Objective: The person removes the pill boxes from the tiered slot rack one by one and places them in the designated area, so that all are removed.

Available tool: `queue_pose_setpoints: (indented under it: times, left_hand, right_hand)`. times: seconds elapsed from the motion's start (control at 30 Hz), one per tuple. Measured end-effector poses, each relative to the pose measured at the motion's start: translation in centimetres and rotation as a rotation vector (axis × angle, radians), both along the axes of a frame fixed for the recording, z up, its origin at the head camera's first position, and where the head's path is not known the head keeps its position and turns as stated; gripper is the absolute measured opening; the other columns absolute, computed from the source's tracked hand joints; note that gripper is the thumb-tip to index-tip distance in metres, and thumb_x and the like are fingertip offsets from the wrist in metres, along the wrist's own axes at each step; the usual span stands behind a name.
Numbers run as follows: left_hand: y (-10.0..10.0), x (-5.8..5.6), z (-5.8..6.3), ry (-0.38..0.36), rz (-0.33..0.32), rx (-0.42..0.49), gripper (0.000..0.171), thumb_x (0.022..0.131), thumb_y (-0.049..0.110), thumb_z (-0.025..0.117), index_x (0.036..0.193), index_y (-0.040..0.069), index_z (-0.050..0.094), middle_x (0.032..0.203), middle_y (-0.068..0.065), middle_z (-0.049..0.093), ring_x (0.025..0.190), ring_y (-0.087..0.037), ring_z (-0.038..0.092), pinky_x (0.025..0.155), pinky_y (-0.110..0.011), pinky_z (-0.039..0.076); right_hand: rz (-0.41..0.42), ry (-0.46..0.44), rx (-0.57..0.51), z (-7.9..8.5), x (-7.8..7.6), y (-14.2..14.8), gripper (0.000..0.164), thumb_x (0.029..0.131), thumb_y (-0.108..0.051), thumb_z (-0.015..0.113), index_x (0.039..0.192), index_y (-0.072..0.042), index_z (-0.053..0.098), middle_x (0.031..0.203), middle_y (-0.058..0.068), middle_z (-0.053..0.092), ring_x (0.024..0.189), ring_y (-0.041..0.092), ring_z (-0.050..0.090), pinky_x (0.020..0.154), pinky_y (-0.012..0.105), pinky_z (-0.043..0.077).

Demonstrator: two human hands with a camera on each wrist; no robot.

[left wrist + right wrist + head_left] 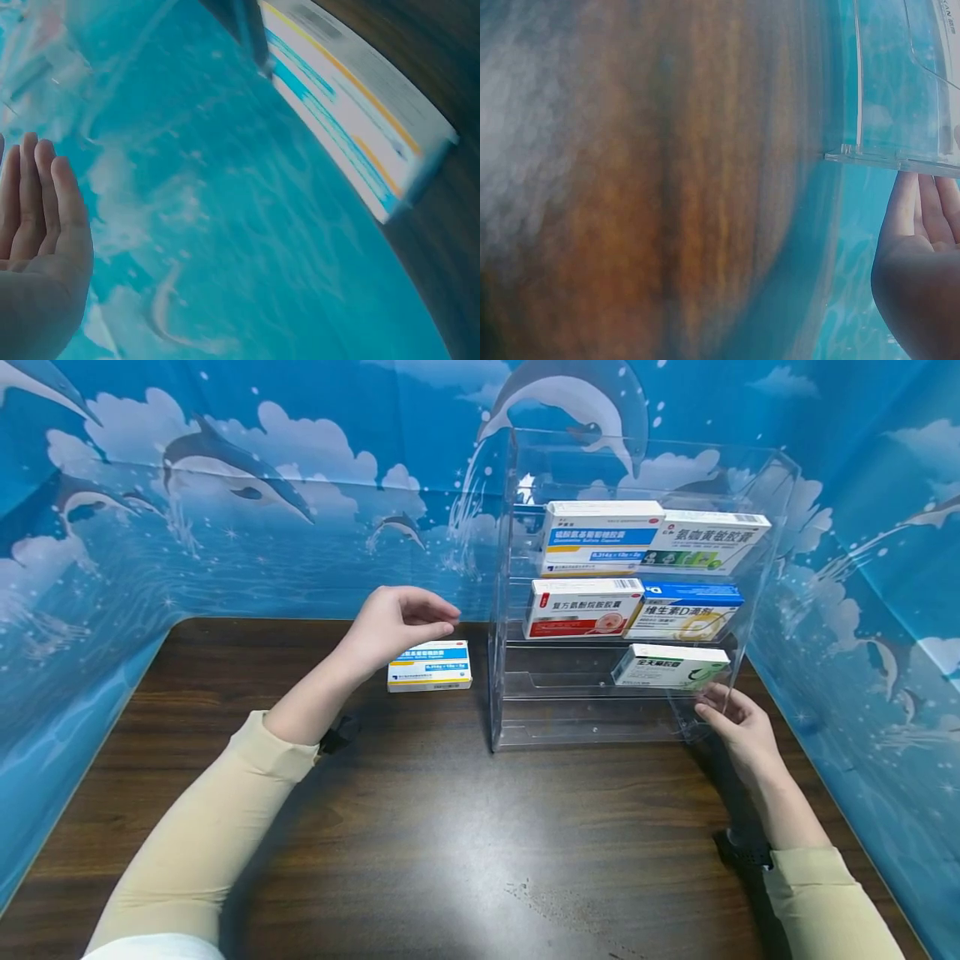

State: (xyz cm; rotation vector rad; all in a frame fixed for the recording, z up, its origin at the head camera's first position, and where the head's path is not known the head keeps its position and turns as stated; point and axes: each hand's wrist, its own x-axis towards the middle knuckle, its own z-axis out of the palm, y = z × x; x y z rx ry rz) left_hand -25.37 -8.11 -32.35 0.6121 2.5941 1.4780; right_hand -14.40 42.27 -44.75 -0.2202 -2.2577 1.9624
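Note:
My left hand [405,622] hovers over a white medicine box [431,675] with blue and yellow bands, its fingers loosely bent with nothing between them. That box [356,105] lies on the table beside the left wall of a clear stepped display rack [551,735]; in the left wrist view it is apart from the fingers [71,210]. At the rack's lower right side, my right hand [738,727] holds the clear side wall, thumb toward the front. In the right wrist view the fingers [907,206] lie against the outside of that wall [877,160].
The rack's top tier bears a glucosamine box [600,539] and a green-and-white box [705,543]. Below stand a red-and-white box [581,607] and a vitamin D box [684,614]. A white-and-green box [671,667] sits lower right. Dolphin-print cloth [300,552] backs the wooden table [420,835].

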Motion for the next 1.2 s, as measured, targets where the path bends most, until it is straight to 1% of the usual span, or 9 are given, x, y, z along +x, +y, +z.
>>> queue_pose_setpoints:
  times: [0.1, 0.2, 0.37, 0.47, 0.6, 0.73, 0.87, 1.07, 1.2]
  left_hand:
    - [1.2, 0.8, 0.6, -0.005, -0.034, 0.031, 0.022, 0.099, 0.010, 0.076, 0.121, 0.006, 0.079, 0.120, -0.014, 0.079, 0.103, -0.025, 0.077, 0.090, -0.032, 0.064]
    - [2.4, 1.6, 1.2, -0.026, -0.071, 0.063, 0.023, 0.099, 0.010, 0.077, 0.122, 0.006, 0.079, 0.121, -0.013, 0.079, 0.104, -0.024, 0.077, 0.092, -0.033, 0.064]
    - [4.5, 2.4, 1.5, -0.044, -0.129, 0.120, 0.026, 0.098, 0.008, 0.077, 0.124, 0.003, 0.077, 0.122, -0.014, 0.079, 0.107, -0.025, 0.078, 0.096, -0.038, 0.064]
    - [6.0, 2.7, 1.4, -0.063, -0.151, 0.150, 0.027, 0.098, 0.008, 0.077, 0.125, 0.003, 0.077, 0.122, -0.015, 0.079, 0.108, -0.025, 0.078, 0.097, -0.037, 0.064]
    - [8.2, 3.0, 1.2, -0.092, -0.178, 0.186, 0.029, 0.097, 0.008, 0.078, 0.125, 0.003, 0.077, 0.123, -0.013, 0.079, 0.110, -0.023, 0.078, 0.097, -0.034, 0.064]
    - [10.4, 3.1, 0.7, -0.100, -0.210, 0.219, 0.031, 0.096, 0.007, 0.079, 0.126, 0.002, 0.076, 0.123, -0.013, 0.079, 0.111, -0.023, 0.078, 0.096, -0.030, 0.063]
    - [12.4, 3.4, 0.4, -0.118, -0.228, 0.234, 0.033, 0.096, 0.007, 0.079, 0.128, 0.002, 0.075, 0.125, -0.013, 0.079, 0.114, -0.022, 0.078, 0.096, -0.027, 0.063]
    - [15.0, 3.6, -0.4, -0.129, -0.232, 0.261, 0.038, 0.096, 0.006, 0.079, 0.133, 0.002, 0.073, 0.131, -0.015, 0.076, 0.119, -0.024, 0.076, 0.098, -0.024, 0.061]
    - [16.5, 3.6, -1.2, -0.130, -0.232, 0.281, 0.040, 0.095, 0.005, 0.079, 0.134, 0.000, 0.072, 0.132, -0.016, 0.076, 0.120, -0.026, 0.075, 0.097, -0.022, 0.061]
  right_hand:
    - [-0.003, -0.005, 0.010, -0.1, -0.1, 0.1, 0.028, 0.103, -0.005, 0.070, 0.123, -0.024, 0.064, 0.107, -0.026, 0.073, 0.102, -0.013, 0.067, 0.086, 0.002, 0.051]
    - [0.001, 0.003, 0.002, -0.2, -0.1, 0.2, 0.029, 0.103, -0.004, 0.069, 0.123, -0.023, 0.064, 0.107, -0.026, 0.074, 0.102, -0.012, 0.067, 0.086, 0.002, 0.051]
    - [0.009, 0.020, -0.006, -0.3, -0.1, 0.1, 0.029, 0.103, -0.003, 0.068, 0.122, -0.024, 0.065, 0.108, -0.024, 0.074, 0.102, -0.011, 0.067, 0.087, 0.002, 0.052]
    - [0.006, 0.020, -0.006, -0.3, -0.1, 0.1, 0.030, 0.103, -0.002, 0.068, 0.121, -0.025, 0.065, 0.108, -0.024, 0.074, 0.102, -0.011, 0.067, 0.086, 0.002, 0.052]
    - [-0.001, 0.013, 0.002, -0.3, -0.1, 0.1, 0.029, 0.103, -0.004, 0.069, 0.122, -0.025, 0.065, 0.108, -0.025, 0.074, 0.102, -0.012, 0.068, 0.086, 0.002, 0.052]
    - [-0.002, 0.008, 0.003, -0.3, -0.1, 0.2, 0.029, 0.103, -0.003, 0.069, 0.122, -0.025, 0.064, 0.108, -0.025, 0.074, 0.102, -0.012, 0.068, 0.086, 0.002, 0.052]
    - [0.000, 0.007, -0.005, -0.3, -0.2, 0.2, 0.029, 0.103, -0.003, 0.068, 0.122, -0.024, 0.064, 0.107, -0.025, 0.074, 0.101, -0.012, 0.068, 0.086, 0.002, 0.052]
    - [0.004, 0.023, -0.024, -0.3, -0.2, 0.1, 0.029, 0.103, -0.001, 0.068, 0.121, -0.024, 0.065, 0.107, -0.024, 0.075, 0.101, -0.011, 0.069, 0.086, 0.002, 0.052]
    - [0.003, 0.031, -0.017, -0.3, -0.1, 0.1, 0.030, 0.102, -0.001, 0.068, 0.119, -0.026, 0.066, 0.106, -0.024, 0.076, 0.100, -0.011, 0.069, 0.086, 0.003, 0.052]
